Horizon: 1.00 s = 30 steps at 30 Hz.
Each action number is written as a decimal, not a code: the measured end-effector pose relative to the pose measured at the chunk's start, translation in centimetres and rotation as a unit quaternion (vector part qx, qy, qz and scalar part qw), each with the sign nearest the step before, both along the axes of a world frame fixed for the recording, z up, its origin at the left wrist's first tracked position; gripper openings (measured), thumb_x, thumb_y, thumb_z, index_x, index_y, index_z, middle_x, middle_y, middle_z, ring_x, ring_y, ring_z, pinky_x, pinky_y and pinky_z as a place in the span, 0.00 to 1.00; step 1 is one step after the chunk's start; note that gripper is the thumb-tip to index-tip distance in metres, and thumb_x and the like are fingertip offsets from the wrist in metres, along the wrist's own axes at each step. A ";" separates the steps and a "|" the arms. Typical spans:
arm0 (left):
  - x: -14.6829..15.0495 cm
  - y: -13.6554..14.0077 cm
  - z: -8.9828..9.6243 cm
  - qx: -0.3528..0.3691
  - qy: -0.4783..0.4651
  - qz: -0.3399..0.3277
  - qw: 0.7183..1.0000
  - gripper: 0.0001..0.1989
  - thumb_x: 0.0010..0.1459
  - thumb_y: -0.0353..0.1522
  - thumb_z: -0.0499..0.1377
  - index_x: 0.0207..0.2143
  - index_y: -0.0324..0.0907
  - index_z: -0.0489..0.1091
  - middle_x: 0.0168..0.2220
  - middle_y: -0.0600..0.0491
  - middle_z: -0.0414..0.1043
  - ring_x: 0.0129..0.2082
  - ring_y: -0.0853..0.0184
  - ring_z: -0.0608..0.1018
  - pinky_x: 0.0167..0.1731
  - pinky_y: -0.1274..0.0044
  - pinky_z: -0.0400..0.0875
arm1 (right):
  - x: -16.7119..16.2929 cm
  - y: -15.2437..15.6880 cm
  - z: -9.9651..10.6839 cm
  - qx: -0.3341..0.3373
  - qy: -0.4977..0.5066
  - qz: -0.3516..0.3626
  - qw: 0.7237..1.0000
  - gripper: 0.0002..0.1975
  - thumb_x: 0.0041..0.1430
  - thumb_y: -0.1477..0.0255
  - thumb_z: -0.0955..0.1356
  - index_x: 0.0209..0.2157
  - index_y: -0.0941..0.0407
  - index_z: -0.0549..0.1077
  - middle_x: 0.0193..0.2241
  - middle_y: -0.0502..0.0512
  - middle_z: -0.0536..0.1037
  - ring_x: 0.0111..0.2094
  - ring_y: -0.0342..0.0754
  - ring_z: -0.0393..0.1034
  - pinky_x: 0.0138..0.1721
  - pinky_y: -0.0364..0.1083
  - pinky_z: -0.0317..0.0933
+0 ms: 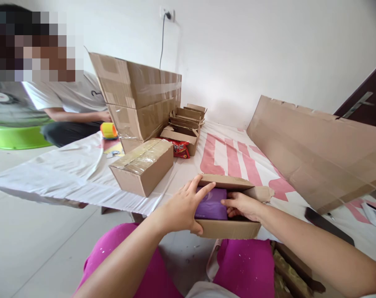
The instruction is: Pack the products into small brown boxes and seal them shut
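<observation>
In front of me an open cardboard box (225, 229) sits at the near edge of the table, its flaps standing up. Inside lies a purple package (211, 205), filling the box's left part. My left hand (188, 203) spans the left end of the box, thumb at the near wall and fingers over the far side and the package. My right hand (242, 205) reaches into the right part of the box, its bent fingers at the package's right end. Their tips are partly hidden inside.
A taped carton (143, 165) lies to the left, near a red snack bag (181, 149). Behind are open boxes (183, 132) and a tall carton stack (144, 95). A large cardboard sheet (315, 149) leans at right, above a dark phone-like slab (329, 227). A person (73, 95) sits far left.
</observation>
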State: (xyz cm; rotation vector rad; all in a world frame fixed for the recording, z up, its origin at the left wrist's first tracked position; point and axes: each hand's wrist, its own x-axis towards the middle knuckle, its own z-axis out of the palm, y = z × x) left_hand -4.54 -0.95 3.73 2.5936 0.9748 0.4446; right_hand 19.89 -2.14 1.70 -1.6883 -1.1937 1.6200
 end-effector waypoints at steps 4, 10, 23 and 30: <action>0.2 -0.8 0.2 0.018 0.033 0.006 0.999 0.62 0.32 0.41 0.73 0.67 0.53 0.42 0.69 0.40 0.30 0.66 0.40 0.49 0.59 0.54 0.56 | -0.5 -1.0 0.1 0.019 -0.070 0.002 0.997 0.23 0.44 0.65 0.76 0.41 0.55 0.70 0.37 0.53 0.78 0.37 0.46 0.72 0.33 0.44 0.66; 0.2 -1.3 0.6 0.027 0.051 0.011 0.998 0.62 0.32 0.40 0.73 0.66 0.52 0.42 0.69 0.39 0.32 0.66 0.40 0.50 0.58 0.55 0.57 | -0.8 -1.3 -0.4 0.022 0.059 -0.046 0.997 0.26 0.37 0.65 0.79 0.37 0.56 0.68 0.41 0.56 0.77 0.43 0.51 0.73 0.43 0.50 0.68; 0.2 -0.9 0.1 0.047 0.026 0.007 0.999 0.62 0.36 0.40 0.72 0.67 0.52 0.38 0.68 0.39 0.37 0.65 0.41 0.53 0.58 0.55 0.57 | -1.9 -1.4 1.5 0.177 -0.067 0.015 0.982 0.35 0.41 0.69 0.77 0.52 0.55 0.66 0.49 0.57 0.76 0.50 0.54 0.71 0.53 0.54 0.64; 0.4 -0.5 0.2 0.075 -0.024 -0.015 0.997 0.59 0.37 0.34 0.71 0.67 0.48 0.41 0.65 0.40 0.45 0.63 0.44 0.58 0.59 0.57 0.60 | -0.2 -3.2 4.5 0.255 -0.255 0.007 0.933 0.32 0.40 0.67 0.76 0.49 0.56 0.67 0.46 0.58 0.76 0.47 0.56 0.71 0.51 0.55 0.64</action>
